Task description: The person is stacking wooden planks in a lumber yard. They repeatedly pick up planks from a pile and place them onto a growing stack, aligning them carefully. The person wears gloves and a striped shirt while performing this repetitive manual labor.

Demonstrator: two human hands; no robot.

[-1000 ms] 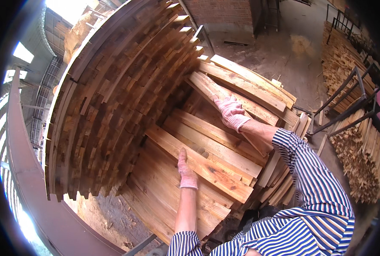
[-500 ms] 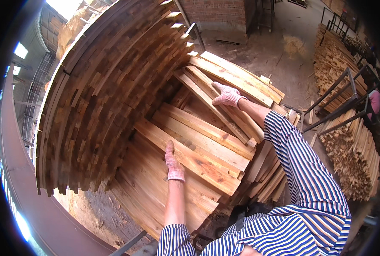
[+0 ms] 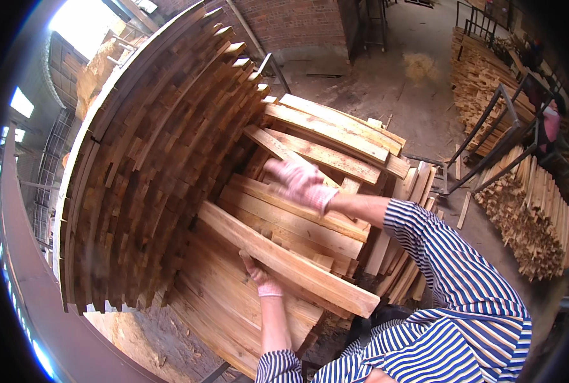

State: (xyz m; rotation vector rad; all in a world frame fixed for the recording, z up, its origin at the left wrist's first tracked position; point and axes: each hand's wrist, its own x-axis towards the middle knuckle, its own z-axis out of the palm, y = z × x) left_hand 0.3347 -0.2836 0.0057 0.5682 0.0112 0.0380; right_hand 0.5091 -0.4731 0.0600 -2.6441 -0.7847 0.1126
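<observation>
A long wooden plank (image 3: 297,263) lies diagonally over the other boards, its near end sticking out toward me and its far end at the tall stack. My left hand (image 3: 263,281), in a pinkish knitted glove, grips this plank by its lower left edge; some of the fingers are hidden by the wood. In a matching glove, my right hand (image 3: 305,186) hovers over the boards further back, with its fingers smeared by motion. Beneath it a narrow board (image 3: 278,145) lies at a slant. A layer of flat boards (image 3: 233,306) spreads below my left hand.
The tall stack of planks (image 3: 137,172) rises at the left, board ends facing me. More boards (image 3: 335,131) lie at the back. On the right stand a dark metal frame (image 3: 489,147) and a bundle of thin wood strips (image 3: 527,217). A brick wall (image 3: 297,32) is behind.
The plank at my left hand has turned and shifted, its near end now further right. My right hand has let go of the slanted boards and moved left and nearer; one has settled beside the back boards.
</observation>
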